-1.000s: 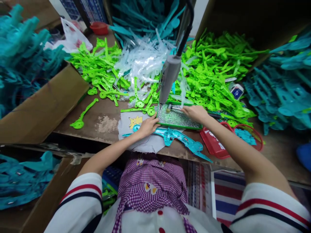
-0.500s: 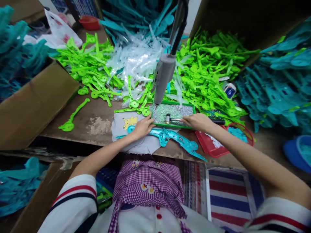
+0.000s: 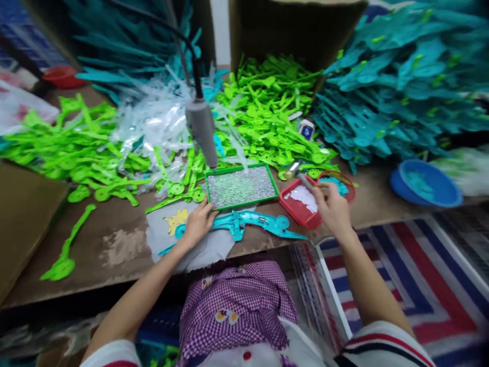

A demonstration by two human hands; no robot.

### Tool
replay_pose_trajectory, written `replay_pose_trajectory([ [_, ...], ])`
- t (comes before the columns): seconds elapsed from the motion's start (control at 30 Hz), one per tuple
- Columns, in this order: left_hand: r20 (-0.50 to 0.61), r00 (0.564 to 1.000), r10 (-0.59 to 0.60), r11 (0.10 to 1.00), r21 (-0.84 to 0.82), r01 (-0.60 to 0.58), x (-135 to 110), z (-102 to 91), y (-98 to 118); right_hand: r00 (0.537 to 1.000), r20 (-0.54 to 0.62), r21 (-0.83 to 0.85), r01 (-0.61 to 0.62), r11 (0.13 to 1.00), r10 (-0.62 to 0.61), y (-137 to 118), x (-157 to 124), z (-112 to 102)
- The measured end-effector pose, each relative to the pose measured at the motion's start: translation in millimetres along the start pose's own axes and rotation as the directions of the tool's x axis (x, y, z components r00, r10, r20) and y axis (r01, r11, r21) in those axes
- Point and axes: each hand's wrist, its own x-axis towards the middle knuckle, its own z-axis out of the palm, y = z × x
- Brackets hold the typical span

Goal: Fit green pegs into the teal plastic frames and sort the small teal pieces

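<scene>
My left hand (image 3: pixel 198 221) lies over the left arm of a teal plastic bow-shaped part (image 3: pixel 263 220), fingers curled and fingertips close to the corner of a green tray (image 3: pixel 277 183). The tray is full of tiny silvery pieces (image 3: pixel 240 186), too small to make out singly. In my right hand (image 3: pixel 333 208) is a small hammer (image 3: pixel 303 179); its blurred head points left, above the far edge of a red tray (image 3: pixel 313 220) holding white pieces. Under the teal part is a grey cloth (image 3: pixel 160 224) with a yellow cartoon figure.
A grey electric screwdriver (image 3: pixel 202 130) hangs over the green tray's far left corner. Behind are heaps of lime-green parts (image 3: pixel 263 112), clear plastic pieces (image 3: pixel 160 117) and teal parts (image 3: pixel 374 102). A blue bowl (image 3: pixel 401 191) stands at the right, a cardboard box (image 3: pixel 26 219) at the left.
My right hand has carried the hammer rightward, from over the green tray to over the red tray. My view has turned right; my left hand stays by the tray's corner and the teal part.
</scene>
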Motion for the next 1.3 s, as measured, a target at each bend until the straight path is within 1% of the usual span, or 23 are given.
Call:
replay_pose_trajectory([
  [0.03,0.0,1.0,0.001,1.0,0.002,-0.001,0.6,0.0,-0.2,0.987,-0.087,-0.032,-0.141,0.989,0.138,25.5,-15.3,-7.0],
  [0.07,0.001,1.0,0.004,1.0,0.0,-0.004,1.1,0.1,-0.2,0.952,-0.162,-0.07,-0.272,0.96,0.258,51.2,-29.6,-12.5],
  [0.13,0.001,1.0,0.011,1.0,-0.01,-0.011,1.5,0.5,-0.5,0.865,-0.263,-0.096,-0.464,0.88,0.427,100.1,-50.3,-18.3],
  [0.2,-0.008,1.0,0.01,1.0,-0.02,-0.01,1.5,1.4,-1.6,0.786,-0.315,-0.094,-0.584,0.806,0.533,140.7,-56.0,-17.7],
  [0.27,-0.013,1.0,0.003,1.0,-0.025,-0.003,1.5,2.3,-3.5,0.745,-0.323,-0.099,-0.64,0.762,0.583,168.7,-46.5,-12.1],
  [0.33,-0.006,1.0,0.004,0.999,-0.034,-0.004,1.8,2.4,-5.0,0.744,-0.307,-0.111,-0.647,0.755,0.593,183.6,-27.6,-5.1],
  [0.4,0.003,1.0,0.012,0.999,-0.049,-0.011,2.3,1.2,-4.7,0.764,-0.287,-0.12,-0.628,0.769,0.578,188.3,-7.6,-0.8],
  [0.47,0.009,1.0,0.02,0.998,-0.065,-0.019,2.6,-1.1,-2.4,0.789,-0.289,-0.142,-0.595,0.791,0.542,186.0,5.9,-1.3],
  [0.53,0.017,1.0,0.021,0.996,-0.085,-0.02,2.8,-3.3,0.7,0.779,-0.368,-0.147,-0.588,0.795,0.508,176.4,8.5,-5.3],
  [0.6,0.03,0.999,0.014,0.994,-0.112,-0.01,2.7,-4.8,2.7,0.748,-0.51,-0.065,-0.525,0.849,0.424,155.5,-0.7,-8.1],
  [0.63,0.036,0.999,0.008,0.992,-0.127,-0.003,2.5,-5.2,3.0,0.724,-0.585,0.011,-0.443,0.896,0.365,139.3,-9.1,-7.3],
  [0.67,0.04,0.999,0.001,0.99,-0.141,0.004,2.2,-5.4,2.8,0.716,-0.635,0.091,-0.306,0.948,0.292,118.8,-18.8,-4.1],
  [0.7,0.045,0.999,-0.004,0.988,-0.153,0.01,1.7,-5.6,2.1,0.689,-0.687,0.175,-0.148,0.973,0.228,94.3,-29.0,1.5],
  [0.73,0.051,0.999,-0.007,0.986,-0.165,0.015,1.2,-6.0,0.9,0.701,-0.689,0.24,-0.02,0.971,0.185,66.3,-38.4,9.6],
  [0.77,0.061,0.998,-0.006,0.984,-0.179,0.017,0.6,-6.5,-0.5,0.748,-0.646,0.315,0.078,0.946,0.154,35.9,-45.8,19.4],
  [0.83,0.093,0.996,0.01,0.978,-0.209,0.01,-0.2,-8.0,-3.9,0.801,-0.589,0.465,0.229,0.855,0.106,-27.5,-51.5,40.4],
  [0.9,0.125,0.991,0.037,0.97,-0.242,-0.005,-0.2,-10.0,-7.4,0.902,-0.43,0.639,0.28,0.717,0.031,-88.3,-44.0,56.5],
  [0.93,0.136,0.99,0.047,0.966,-0.257,-0.011,0.1,-10.9,-8.9,0.927,-0.373,0.7,0.295,0.651,-0.019,-116.5,-36.4,61.4],
  [1.0,0.144,0.988,0.06,0.96,-0.28,-0.017,0.9,-12.1,-11.6,0.939,-0.32,0.757,0.334,0.562,-0.127,-167.6,-17.8,65.6],
  [1.07,0.149,0.986,0.075,0.953,-0.303,-0.027,1.9,-12.8,-13.8,0.931,-0.301,0.776,0.366,0.515,-0.208,-210.2,0.9,67.1],
  [1.17,0.151,0.981,0.119,0.93,-0.364,-0.057,2.9,-13.5,-17.3,0.913,-0.244,0.808,0.379,0.452,-0.328,-249.1,23.5,73.5],
  [1.23,0.132,0.983,0.125,0.902,-0.427,-0.058,4.4,-13.4,-20.4,0.897,-0.228,0.815,0.389,0.429,-0.38,-255.3,34.2,79.3],
  [1.3,0.113,0.989,0.1,0.859,-0.511,-0.028,7.9,-12.2,-23.5,0.881,-0.253,0.793,0.425,0.436,-0.399,-250.8,42.3,81.3],
])
